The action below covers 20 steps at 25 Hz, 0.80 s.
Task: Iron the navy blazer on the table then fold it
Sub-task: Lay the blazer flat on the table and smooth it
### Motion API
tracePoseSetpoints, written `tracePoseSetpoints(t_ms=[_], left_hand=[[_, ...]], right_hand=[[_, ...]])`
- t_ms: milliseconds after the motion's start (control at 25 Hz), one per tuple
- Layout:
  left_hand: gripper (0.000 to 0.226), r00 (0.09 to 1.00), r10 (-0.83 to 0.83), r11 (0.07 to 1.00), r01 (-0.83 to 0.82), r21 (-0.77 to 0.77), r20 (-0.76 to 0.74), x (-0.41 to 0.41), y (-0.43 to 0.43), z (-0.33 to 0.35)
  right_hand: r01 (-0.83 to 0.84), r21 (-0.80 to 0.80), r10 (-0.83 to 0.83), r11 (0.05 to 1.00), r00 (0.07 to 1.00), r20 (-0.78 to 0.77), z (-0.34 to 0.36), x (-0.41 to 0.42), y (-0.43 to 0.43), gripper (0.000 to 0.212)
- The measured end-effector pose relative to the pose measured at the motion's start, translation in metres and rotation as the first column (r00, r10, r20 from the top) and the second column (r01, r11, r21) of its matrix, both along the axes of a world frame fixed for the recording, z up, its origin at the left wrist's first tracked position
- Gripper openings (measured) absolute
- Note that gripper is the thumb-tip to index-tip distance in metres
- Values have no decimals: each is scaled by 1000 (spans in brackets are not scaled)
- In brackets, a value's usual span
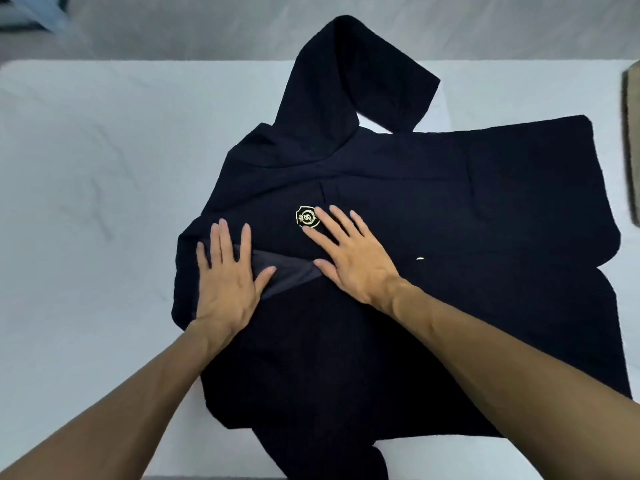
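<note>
The navy blazer [450, 209] lies spread front-up across the white-covered table [86, 161], collar towards the left. One sleeve [349, 74] is bent back on itself at the far edge. A gold crest badge [307, 216] shows on the chest, and a small gold button [420, 259] lies further right. My left hand [227, 275] presses flat on the collar end, fingers spread. My right hand [349, 254] lies flat beside the badge, fingers apart. Between the hands a strip of grey lining [287, 271] is exposed. No iron is in view.
A tan, blurred object [632, 147] sits at the table's right edge. The grey floor [207, 26] lies beyond the far edge. White cloth stretches to the left of the blazer. Part of the blazer hangs over the near edge [349, 459].
</note>
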State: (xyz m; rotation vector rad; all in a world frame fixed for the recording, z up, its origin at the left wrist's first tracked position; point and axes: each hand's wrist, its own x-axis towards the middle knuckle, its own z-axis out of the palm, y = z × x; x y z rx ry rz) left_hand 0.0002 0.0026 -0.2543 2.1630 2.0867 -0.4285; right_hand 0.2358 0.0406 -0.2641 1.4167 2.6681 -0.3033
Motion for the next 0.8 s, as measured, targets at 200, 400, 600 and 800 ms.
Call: tracePoseSetpoints(t_ms=[200, 400, 600, 800], left_hand=[[77, 996, 7, 998, -13, 65, 93, 8, 21, 27], [118, 980, 64, 970, -17, -243, 188, 43, 61, 32], [150, 998, 53, 892, -41, -450, 13, 61, 78, 20], [154, 991, 70, 854, -117, -507, -111, 74, 86, 24]], right_hand=[[158, -53, -167, 986, 944, -284, 27, 1, 29, 40], [701, -102, -691, 706, 650, -316, 74, 11, 156, 67], [764, -218, -772, 607, 632, 65, 55, 34, 235, 77], [861, -81, -857, 502, 483, -180, 57, 89, 252, 33]])
